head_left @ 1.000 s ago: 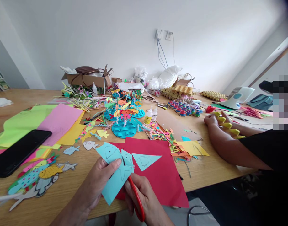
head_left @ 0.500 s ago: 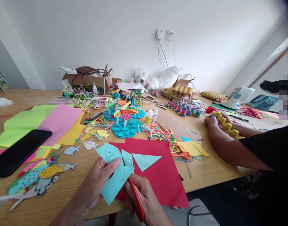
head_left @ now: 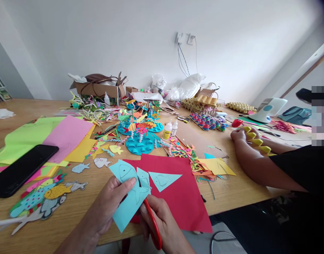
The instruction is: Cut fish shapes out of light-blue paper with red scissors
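My left hand (head_left: 113, 197) pinches a sheet of light blue paper (head_left: 125, 211) that bears a pencilled fish outline, thumb on top. In my right hand (head_left: 162, 215) are red-handled scissors (head_left: 154, 225), their blades at the cut beside the drawn fish's tail and mostly hidden by the paper. A strip on the right side of the cut stands partly apart from the sheet. Beneath lies red paper (head_left: 178, 187), carrying a blue paper triangle (head_left: 164, 180) with another drawn fish.
Cut-out paper fish (head_left: 57, 191), white scissors (head_left: 29, 218) and a black phone (head_left: 24, 171) lie left. Blue egg-carton discs (head_left: 141, 145) with colourful fish and glue bottles (head_left: 167, 131) stand ahead. At right, a co-worker's hand (head_left: 237, 135) holds a yellow carton strip (head_left: 256, 141).
My hands and the blue paper have barely moved, and the scissors stay at the same cut. The co-worker's yellow carton strip has shifted slightly.
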A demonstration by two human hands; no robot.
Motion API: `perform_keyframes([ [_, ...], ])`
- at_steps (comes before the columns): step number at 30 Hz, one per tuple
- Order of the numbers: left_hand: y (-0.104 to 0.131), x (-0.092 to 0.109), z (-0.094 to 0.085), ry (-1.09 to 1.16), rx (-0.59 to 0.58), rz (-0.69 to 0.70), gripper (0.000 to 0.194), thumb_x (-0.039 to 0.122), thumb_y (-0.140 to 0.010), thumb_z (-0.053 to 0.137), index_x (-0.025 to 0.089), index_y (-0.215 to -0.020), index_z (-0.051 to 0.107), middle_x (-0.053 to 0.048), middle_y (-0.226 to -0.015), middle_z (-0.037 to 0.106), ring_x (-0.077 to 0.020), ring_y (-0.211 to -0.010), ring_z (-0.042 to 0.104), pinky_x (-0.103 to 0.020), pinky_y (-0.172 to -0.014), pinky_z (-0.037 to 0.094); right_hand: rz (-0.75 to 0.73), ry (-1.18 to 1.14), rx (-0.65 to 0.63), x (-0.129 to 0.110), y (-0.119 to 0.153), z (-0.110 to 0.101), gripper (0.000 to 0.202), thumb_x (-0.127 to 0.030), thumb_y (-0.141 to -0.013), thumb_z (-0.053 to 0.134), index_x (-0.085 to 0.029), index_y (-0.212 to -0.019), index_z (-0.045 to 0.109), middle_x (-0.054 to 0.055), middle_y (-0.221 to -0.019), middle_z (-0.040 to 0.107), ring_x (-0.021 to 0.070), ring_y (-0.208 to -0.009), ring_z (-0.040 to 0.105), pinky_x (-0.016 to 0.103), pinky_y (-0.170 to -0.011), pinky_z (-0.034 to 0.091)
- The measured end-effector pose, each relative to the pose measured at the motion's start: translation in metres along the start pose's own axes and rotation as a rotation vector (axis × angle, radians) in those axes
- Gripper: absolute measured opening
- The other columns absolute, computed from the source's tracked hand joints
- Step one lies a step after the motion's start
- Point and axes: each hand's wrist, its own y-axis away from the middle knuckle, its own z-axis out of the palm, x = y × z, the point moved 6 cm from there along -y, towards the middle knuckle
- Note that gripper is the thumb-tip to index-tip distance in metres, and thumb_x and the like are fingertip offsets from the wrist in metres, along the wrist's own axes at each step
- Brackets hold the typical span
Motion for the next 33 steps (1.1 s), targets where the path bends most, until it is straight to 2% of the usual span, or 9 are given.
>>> perform_keyframes([
  [10, 0.0, 0.002, 0.004, 0.045, -0.02, -0.017, 0.025, 0.037, -0.068, 0.074, 0.017, -0.063, 0.06, 0.004, -0.055, 0.059, -0.0094, -0.051, 0.046, -0.02, -0.052, 0.041, 0.01, -0.011, -0.027, -0.003, 0.0, 0.002, 0.055, -0.071, -0.083, 0.039, -0.019, -0.068, 0.043, -0.005, -0.044, 0.042, 0.0091, -0.04, 0.041, 0.019, -0.042, 0.032],
  [18, 0.001, -0.002, 0.006, 0.023, -0.046, -0.026, 0.026, 0.04, -0.069, 0.073, 0.017, -0.064, 0.06, 0.005, -0.056, 0.06, -0.0102, -0.052, 0.047, -0.021, -0.053, 0.042, -0.003, -0.027, -0.007, -0.004, 0.001, 0.003, 0.057, -0.072, -0.083, 0.038, -0.018, -0.068, 0.044, -0.005, -0.044, 0.04, 0.0074, -0.038, 0.036, 0.019, -0.041, 0.03],
  [33, 0.003, -0.001, 0.004, 0.001, -0.023, -0.034, 0.026, 0.039, -0.068, 0.073, 0.017, -0.064, 0.06, 0.005, -0.057, 0.059, -0.0101, -0.053, 0.046, -0.021, -0.054, 0.042, 0.009, -0.057, -0.011, 0.007, 0.002, 0.002, 0.057, -0.071, -0.084, 0.037, -0.017, -0.067, 0.044, -0.006, -0.042, 0.039, 0.0057, -0.035, 0.035, 0.016, -0.036, 0.025],
])
